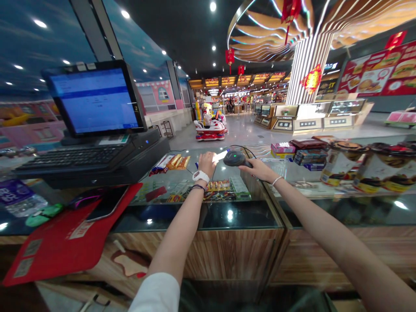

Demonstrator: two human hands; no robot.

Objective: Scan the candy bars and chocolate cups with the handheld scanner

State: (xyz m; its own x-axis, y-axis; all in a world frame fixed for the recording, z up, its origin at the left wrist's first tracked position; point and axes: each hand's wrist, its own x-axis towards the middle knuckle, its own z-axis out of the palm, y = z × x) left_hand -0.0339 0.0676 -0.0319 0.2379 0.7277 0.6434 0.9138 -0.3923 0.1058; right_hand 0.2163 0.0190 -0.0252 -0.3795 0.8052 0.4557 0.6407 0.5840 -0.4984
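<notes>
My left hand (207, 163) is closed on a small white pack (221, 156) above the glass counter (227, 212). A white watch and a dark band sit on that wrist. My right hand (256, 167) grips a black barcode scanner (236, 158) with a green light, its head close to the white pack. A black cable runs from the scanner back across the counter. A thin bracelet is on my right wrist.
A till with a blue screen (94, 99) and keyboard (71, 157) stands at the left. A red mat (61, 242) carries a phone and mouse. Small packs (175, 162) lie on the glass; boxes (302, 151) and printed cups (344, 167) stand at the right. Mall floor with ride-on cars lies beyond.
</notes>
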